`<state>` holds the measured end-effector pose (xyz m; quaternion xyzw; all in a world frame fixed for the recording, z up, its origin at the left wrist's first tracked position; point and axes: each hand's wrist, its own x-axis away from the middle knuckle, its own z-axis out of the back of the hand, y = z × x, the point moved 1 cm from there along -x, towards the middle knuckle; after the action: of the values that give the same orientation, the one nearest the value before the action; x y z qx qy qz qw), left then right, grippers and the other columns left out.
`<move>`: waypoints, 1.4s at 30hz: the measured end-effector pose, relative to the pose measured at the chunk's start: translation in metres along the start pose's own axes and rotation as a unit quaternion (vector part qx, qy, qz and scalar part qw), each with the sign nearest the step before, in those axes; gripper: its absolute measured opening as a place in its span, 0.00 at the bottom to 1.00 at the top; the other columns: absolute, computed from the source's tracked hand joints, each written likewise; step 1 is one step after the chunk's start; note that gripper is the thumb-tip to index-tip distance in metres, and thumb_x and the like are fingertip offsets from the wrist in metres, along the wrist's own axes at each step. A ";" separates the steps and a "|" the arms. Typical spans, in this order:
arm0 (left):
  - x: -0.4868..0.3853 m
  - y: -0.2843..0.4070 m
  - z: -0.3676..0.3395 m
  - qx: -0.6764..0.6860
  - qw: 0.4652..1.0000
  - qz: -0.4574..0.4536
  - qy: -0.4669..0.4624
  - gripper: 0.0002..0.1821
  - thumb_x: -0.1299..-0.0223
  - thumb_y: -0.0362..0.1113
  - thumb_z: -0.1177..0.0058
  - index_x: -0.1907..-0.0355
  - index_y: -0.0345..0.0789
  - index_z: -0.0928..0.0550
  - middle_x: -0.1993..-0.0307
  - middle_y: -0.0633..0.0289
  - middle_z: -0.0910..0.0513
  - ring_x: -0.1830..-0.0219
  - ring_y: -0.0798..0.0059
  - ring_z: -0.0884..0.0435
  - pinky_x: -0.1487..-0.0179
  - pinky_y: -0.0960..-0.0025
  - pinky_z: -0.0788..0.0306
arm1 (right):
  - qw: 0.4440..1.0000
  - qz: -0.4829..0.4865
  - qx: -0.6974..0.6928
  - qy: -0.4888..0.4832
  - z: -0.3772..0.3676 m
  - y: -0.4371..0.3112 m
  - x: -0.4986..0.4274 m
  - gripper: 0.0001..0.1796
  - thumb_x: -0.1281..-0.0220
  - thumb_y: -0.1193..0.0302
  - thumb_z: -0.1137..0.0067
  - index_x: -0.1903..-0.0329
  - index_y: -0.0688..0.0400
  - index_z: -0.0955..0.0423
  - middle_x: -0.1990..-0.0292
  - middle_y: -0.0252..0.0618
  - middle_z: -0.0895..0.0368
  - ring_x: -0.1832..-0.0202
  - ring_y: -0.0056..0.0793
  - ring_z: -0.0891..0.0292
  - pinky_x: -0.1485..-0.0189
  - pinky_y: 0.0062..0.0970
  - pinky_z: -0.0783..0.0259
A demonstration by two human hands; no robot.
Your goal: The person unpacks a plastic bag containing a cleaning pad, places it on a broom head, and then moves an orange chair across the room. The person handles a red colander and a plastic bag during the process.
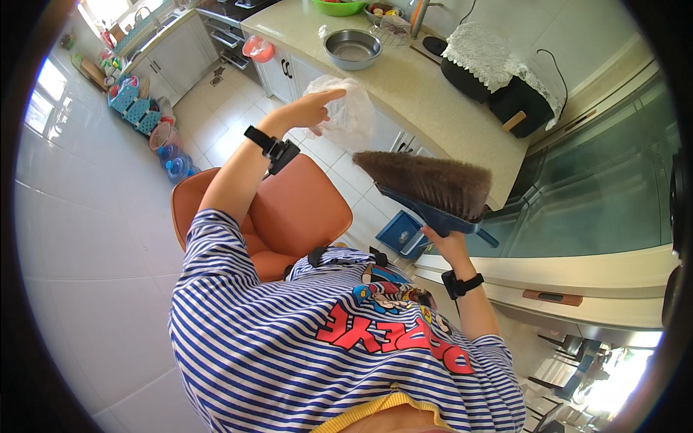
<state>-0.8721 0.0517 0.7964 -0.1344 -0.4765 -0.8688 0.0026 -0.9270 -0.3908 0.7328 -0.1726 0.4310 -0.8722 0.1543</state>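
Note:
My left hand (309,112) is stretched forward, gripping a thin translucent plastic bag (349,116) that hangs in front of the counter's edge. Low on the right, my right hand (453,250) grasps a broom (433,187) by its blue plastic head, the dark brown bristles turned upward. A short blue stub sticks out beside that hand; the rest of the handle is not visible. Behind the broom, a blue dustpan (401,234) with a pale comb edge lies near the floor, with a little light-coloured debris in it.
An orange-brown chair (303,205) stands close on my left. Ahead runs a counter (433,124) bearing a metal basin (353,50) and a black appliance (522,105) under lace. A pink bin (259,50) hangs at the cabinets. Glass-panelled sliding doors (601,184) border the right.

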 end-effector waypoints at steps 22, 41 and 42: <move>-0.047 -0.108 -0.040 0.162 0.959 0.224 0.060 0.15 0.48 0.29 0.46 0.55 0.30 0.21 0.63 0.53 0.18 0.67 0.69 0.18 0.71 0.67 0.26 | 0.974 0.167 0.054 0.140 0.020 -0.056 -0.007 0.26 0.42 0.48 0.38 0.63 0.63 0.21 0.70 0.38 0.17 0.71 0.26 0.23 0.67 0.23 0.29; 0.004 0.013 -0.070 0.521 0.835 0.021 -0.175 0.35 0.33 0.57 0.60 0.33 0.33 0.39 0.64 0.39 0.18 0.85 0.71 0.24 0.87 0.78 0.39 | 0.946 -0.171 -0.223 -0.160 -0.001 -0.022 -0.028 0.19 0.28 0.58 0.54 0.47 0.57 0.44 0.69 0.33 0.31 0.74 0.19 0.32 0.72 0.22 0.30; 0.013 0.024 -0.073 0.530 0.807 -0.025 -0.257 0.38 0.34 0.61 0.60 0.33 0.33 0.39 0.66 0.38 0.17 0.88 0.73 0.27 0.88 0.79 0.42 | 0.950 -0.177 -0.209 -0.148 -0.001 -0.021 -0.032 0.19 0.28 0.58 0.54 0.46 0.57 0.45 0.70 0.33 0.31 0.74 0.19 0.32 0.72 0.22 0.30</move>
<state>-0.8982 -0.0208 0.7820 -0.3188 -0.8496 -0.4141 -0.0711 -0.9014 -0.3646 0.7439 -0.4020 0.5382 -0.7405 0.0199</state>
